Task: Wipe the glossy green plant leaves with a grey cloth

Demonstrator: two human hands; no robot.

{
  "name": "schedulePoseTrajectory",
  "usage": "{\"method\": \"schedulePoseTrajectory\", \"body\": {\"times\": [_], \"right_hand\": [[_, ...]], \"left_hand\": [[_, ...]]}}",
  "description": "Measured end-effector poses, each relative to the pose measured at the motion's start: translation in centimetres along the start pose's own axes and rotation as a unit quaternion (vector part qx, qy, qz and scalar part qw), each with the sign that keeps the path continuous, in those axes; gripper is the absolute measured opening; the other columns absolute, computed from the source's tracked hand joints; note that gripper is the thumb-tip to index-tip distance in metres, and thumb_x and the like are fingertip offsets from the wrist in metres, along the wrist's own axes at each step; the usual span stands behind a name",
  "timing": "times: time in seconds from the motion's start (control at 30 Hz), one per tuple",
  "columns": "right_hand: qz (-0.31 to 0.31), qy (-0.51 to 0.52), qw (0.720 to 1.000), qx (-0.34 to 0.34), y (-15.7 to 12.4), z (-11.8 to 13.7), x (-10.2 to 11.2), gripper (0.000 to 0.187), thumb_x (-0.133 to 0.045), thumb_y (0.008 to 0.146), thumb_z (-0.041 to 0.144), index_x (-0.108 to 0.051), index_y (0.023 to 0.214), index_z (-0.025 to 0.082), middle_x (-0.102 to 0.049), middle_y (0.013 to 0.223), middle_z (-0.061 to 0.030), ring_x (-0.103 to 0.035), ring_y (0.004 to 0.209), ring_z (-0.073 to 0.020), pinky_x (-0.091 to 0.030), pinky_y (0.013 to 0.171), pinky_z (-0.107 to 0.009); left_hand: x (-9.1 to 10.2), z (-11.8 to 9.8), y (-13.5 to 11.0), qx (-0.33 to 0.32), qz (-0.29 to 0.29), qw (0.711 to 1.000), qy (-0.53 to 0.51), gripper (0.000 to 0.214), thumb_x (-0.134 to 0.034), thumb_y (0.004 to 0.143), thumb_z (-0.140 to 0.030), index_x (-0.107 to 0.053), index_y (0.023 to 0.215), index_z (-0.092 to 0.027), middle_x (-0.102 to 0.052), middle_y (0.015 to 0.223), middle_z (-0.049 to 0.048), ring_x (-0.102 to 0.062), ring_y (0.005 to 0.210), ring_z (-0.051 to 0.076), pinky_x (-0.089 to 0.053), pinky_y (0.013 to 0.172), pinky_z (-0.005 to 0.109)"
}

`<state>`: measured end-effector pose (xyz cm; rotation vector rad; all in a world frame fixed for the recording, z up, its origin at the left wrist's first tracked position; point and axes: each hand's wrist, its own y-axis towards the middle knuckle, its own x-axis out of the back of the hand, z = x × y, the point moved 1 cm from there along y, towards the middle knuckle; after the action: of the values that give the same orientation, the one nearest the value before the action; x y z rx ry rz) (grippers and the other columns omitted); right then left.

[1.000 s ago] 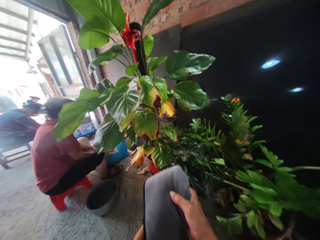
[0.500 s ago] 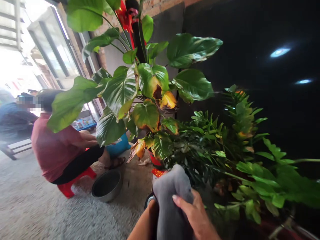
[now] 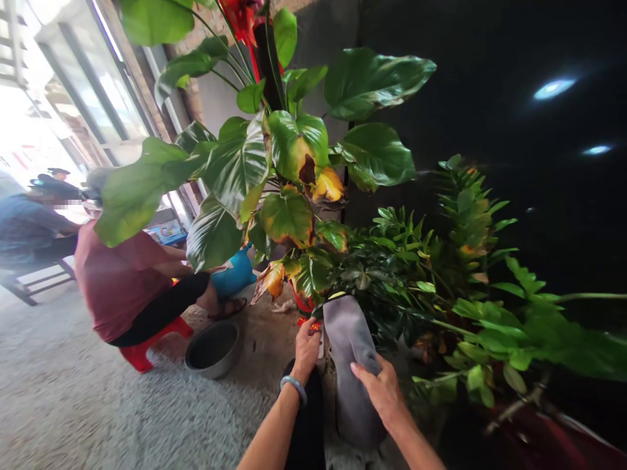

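Plainly, the right hand (image 3: 385, 390) holds 1 long, rounded, fuzzy grey piece (image 3: 347, 333).

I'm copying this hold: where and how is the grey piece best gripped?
Likely best: pinch the grey piece along its right edge, coming from the right, as the right hand does: it looks soft and long, with that edge running forward.
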<state>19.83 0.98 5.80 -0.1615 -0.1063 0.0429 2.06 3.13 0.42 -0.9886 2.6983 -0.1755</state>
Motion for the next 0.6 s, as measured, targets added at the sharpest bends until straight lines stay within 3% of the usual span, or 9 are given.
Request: {"method": "schedulePoseTrajectory", "body": {"times": [0.1,0.17,0.27,0.37,0.47,0.6], "right_hand": [[0.006,-0.003,1.000,0.024,-0.1,1.1,0.7,0.024,-0.068,0.050,0.039,-0.073,0.064,0.020,-0.074,0.062,-0.0071,-0.067,0.067,-0.0318,-0.051,0.068,-0.041],[0.010,-0.023,0.999,0.047,-0.2,2.0,1.0,0.022,-0.067,0.052,0.037,-0.074,0.065,0.021,-0.074,0.064,-0.0073,-0.068,0.067,-0.0320,-0.052,0.069,-0.041],[0.048,-0.045,0.993,0.101,-1.1,2.9,1.0,0.023,-0.069,0.054,0.033,-0.077,0.073,0.022,-0.077,0.075,-0.0097,-0.069,0.074,-0.0332,-0.052,0.075,-0.042],[0.155,-0.045,0.977,0.139,-2.6,3.3,1.0,0.029,-0.069,0.059,0.028,-0.078,0.085,0.019,-0.078,0.087,-0.0104,-0.070,0.083,-0.0320,-0.052,0.081,-0.041],[0.168,-0.013,0.981,0.101,-3.3,3.2,1.6,0.033,-0.072,0.059,0.032,-0.078,0.088,0.018,-0.078,0.091,-0.0104,-0.070,0.088,-0.0326,-0.052,0.085,-0.043],[0.088,0.056,0.995,0.006,-3.9,2.7,2.2,0.039,-0.077,0.050,0.044,-0.077,0.078,0.018,-0.077,0.081,-0.0094,-0.069,0.086,-0.0339,-0.052,0.085,-0.045]], "left_hand": [[0.9,-0.6,-2.7,-0.043,-0.071,0.996,-0.017,0.020,-0.069,0.056,-0.023,-0.068,0.076,-0.018,-0.065,0.071,0.0016,-0.057,0.067,0.018,-0.043,0.061,0.026],[0.7,-1.1,-4.8,-0.032,-0.021,0.998,-0.044,0.030,-0.074,0.055,-0.031,-0.070,0.081,-0.017,-0.070,0.083,0.0062,-0.061,0.074,0.020,-0.046,0.063,0.027],[-0.7,-2.0,-7.4,0.053,0.110,0.985,-0.125,0.046,-0.079,0.057,-0.041,-0.072,0.096,-0.017,-0.072,0.108,0.0113,-0.065,0.096,0.027,-0.051,0.077,0.032],[-2.0,-2.8,-8.8,0.165,0.145,0.956,-0.193,0.043,-0.078,0.057,-0.048,-0.071,0.084,-0.015,-0.075,0.094,0.0110,-0.065,0.103,0.031,-0.052,0.089,0.037],[-2.6,-3.4,-9.5,0.238,0.149,0.933,-0.224,0.041,-0.081,0.049,-0.046,-0.068,0.073,-0.016,-0.074,0.076,0.0098,-0.067,0.098,0.033,-0.053,0.089,0.040],[-2.9,-3.4,-10.2,0.253,0.190,0.922,-0.221,0.042,-0.081,0.050,-0.044,-0.069,0.078,-0.016,-0.074,0.079,0.0098,-0.068,0.099,0.033,-0.053,0.088,0.040]]}}
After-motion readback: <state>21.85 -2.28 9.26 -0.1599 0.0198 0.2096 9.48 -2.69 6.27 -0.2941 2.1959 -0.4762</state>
